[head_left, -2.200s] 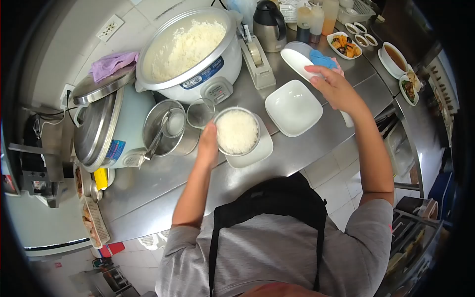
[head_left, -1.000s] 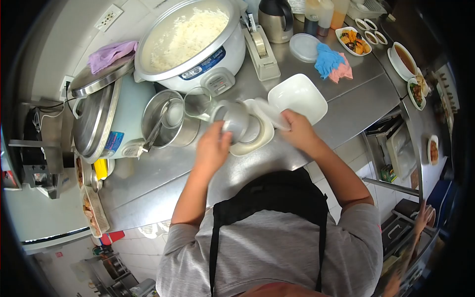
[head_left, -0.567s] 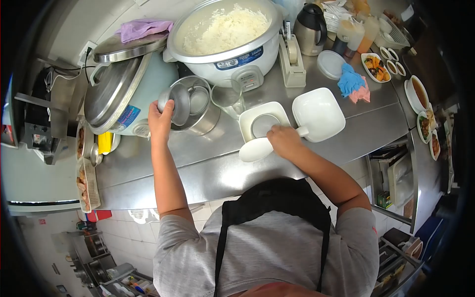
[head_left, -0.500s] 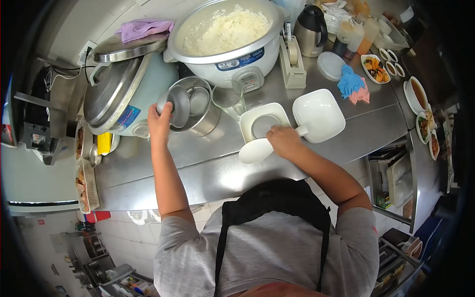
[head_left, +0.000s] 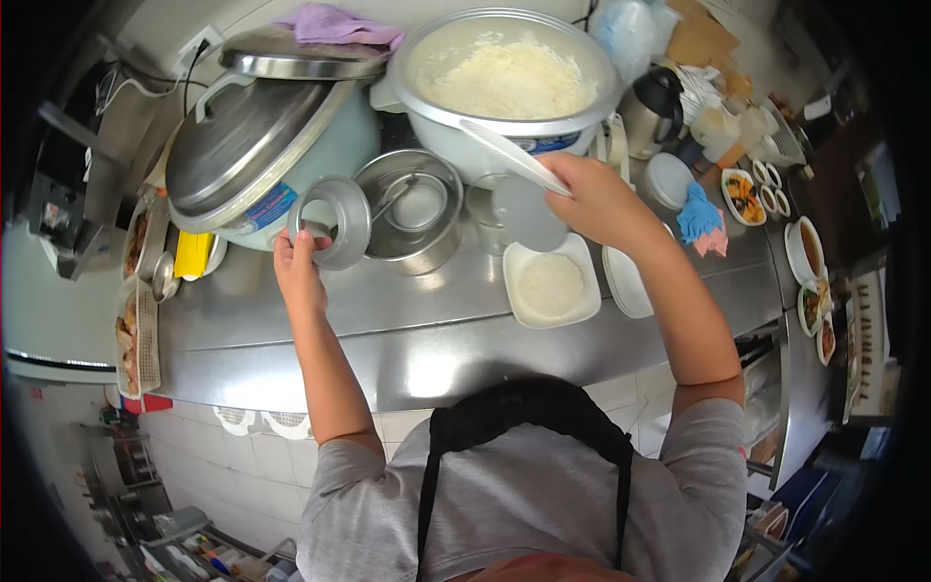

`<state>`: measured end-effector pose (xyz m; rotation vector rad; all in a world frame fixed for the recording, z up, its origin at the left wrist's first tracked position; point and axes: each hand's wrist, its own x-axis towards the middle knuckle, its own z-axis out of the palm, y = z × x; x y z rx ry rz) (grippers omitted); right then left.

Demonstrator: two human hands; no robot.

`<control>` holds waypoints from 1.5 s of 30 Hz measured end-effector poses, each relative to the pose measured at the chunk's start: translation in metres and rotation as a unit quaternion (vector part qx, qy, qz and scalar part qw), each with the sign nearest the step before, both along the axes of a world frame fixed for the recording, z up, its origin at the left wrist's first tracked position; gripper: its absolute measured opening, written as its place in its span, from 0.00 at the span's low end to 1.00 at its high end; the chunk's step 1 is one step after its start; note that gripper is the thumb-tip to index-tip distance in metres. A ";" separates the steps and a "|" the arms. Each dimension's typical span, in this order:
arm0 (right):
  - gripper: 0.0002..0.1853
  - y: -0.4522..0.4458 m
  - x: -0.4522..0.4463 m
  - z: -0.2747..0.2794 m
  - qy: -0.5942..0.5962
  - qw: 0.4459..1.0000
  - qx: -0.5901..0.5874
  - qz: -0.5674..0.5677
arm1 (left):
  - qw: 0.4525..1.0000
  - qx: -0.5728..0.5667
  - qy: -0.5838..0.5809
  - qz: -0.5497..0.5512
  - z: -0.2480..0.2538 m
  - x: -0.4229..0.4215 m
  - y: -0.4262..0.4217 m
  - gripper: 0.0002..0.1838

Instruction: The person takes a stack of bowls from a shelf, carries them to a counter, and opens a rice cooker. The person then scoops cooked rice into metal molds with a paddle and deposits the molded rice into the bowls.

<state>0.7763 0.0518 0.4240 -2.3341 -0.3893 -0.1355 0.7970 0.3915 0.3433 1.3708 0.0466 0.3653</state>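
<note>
At the left, my left hand (head_left: 301, 270) grips a small grey metal bowl (head_left: 354, 223), tilted on its side. My right hand (head_left: 596, 199) is raised, its fingers closed round a white rice paddle (head_left: 499, 147), with a round grey piece (head_left: 531, 213) hanging below the fingers. Under that piece, a round mound of white rice (head_left: 551, 284) lies in a squarish white bowl (head_left: 519, 308). A second white bowl (head_left: 626, 283) stands to its right, partly hidden by my right forearm. A clear glass (head_left: 483, 209) is just left of the round piece.
Behind stands an open rice cooker (head_left: 436, 112) full of rice, with a lidded cooker (head_left: 339, 136) to its left. A metal pot (head_left: 417, 257) holds a ladle. Farther right are a thermos (head_left: 648, 112), a blue cloth (head_left: 698, 213) and a food dish (head_left: 745, 199).
My right hand has risen from the squarish bowl with the paddle and the round grey piece, baring the rice mound. The view has shifted. My left hand still grips the metal bowl.
</note>
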 end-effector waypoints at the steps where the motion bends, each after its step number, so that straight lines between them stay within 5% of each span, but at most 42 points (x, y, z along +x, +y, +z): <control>1: 0.12 0.018 0.012 0.001 -0.029 0.999 -0.019 0.012 | 1.000 -0.010 -0.011 0.006 0.002 -0.004 0.004 0.16; 7: 0.09 0.138 0.093 -0.010 0.002 0.938 -0.346 0.038 | 0.997 -0.029 -0.066 0.014 0.000 -0.021 0.033 0.20; 17: 0.11 0.186 0.149 -0.070 0.114 0.827 -0.518 0.189 | 0.996 -0.060 -0.060 -0.015 -0.025 -0.066 0.077 0.31; 32: 0.10 0.179 0.139 -0.108 0.114 0.840 -0.494 0.195 | 0.993 -0.110 -0.039 -0.034 -0.045 -0.066 0.078 0.29; 40: 0.09 0.179 0.144 -0.049 0.045 0.872 -0.470 0.129 | 0.991 -0.127 -0.040 -0.030 -0.035 -0.060 0.076 0.31; 45: 0.09 0.167 0.142 -0.013 0.114 0.911 -0.393 0.052 | 0.984 -0.159 -0.077 -0.031 -0.015 -0.049 0.062 0.28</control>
